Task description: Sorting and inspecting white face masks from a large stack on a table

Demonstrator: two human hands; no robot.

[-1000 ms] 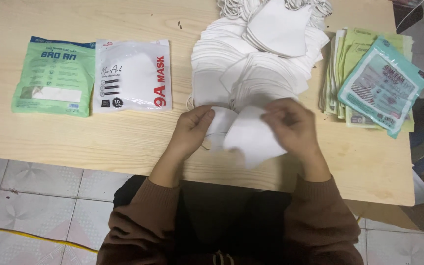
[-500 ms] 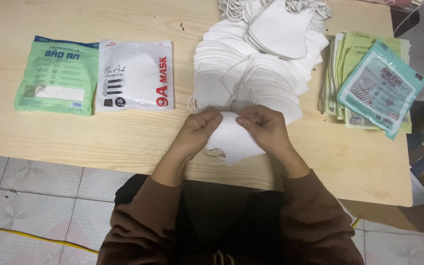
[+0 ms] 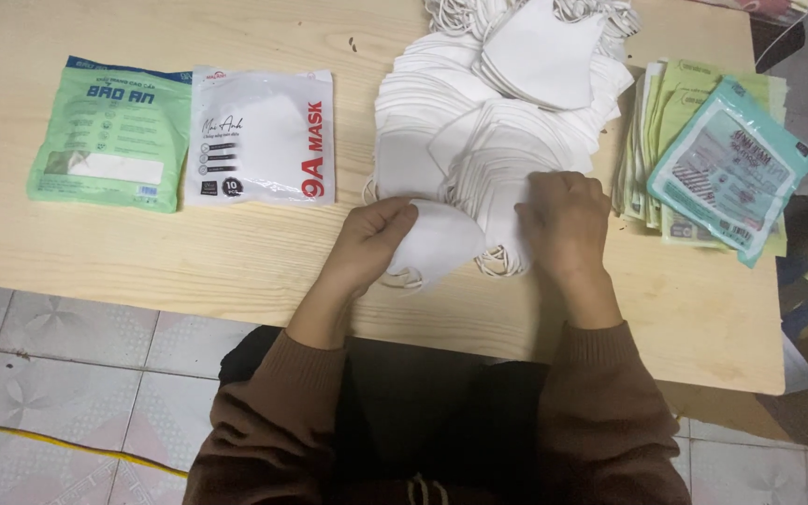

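Our left hand [image 3: 371, 238] pinches a folded mask [image 3: 437, 245], its point toward three o'clock, where our right hand [image 3: 563, 224] presses half-curled on the pile [image 3: 479, 140]

a pale wooden tabletop [image 3: 142, 262] is filling most of the room here, its grain catching soft, even light. grey patterned floor tiles [image 3: 67, 374] are showing below its near edge, with a thin yellow cord [image 3: 49, 438] lying across them.
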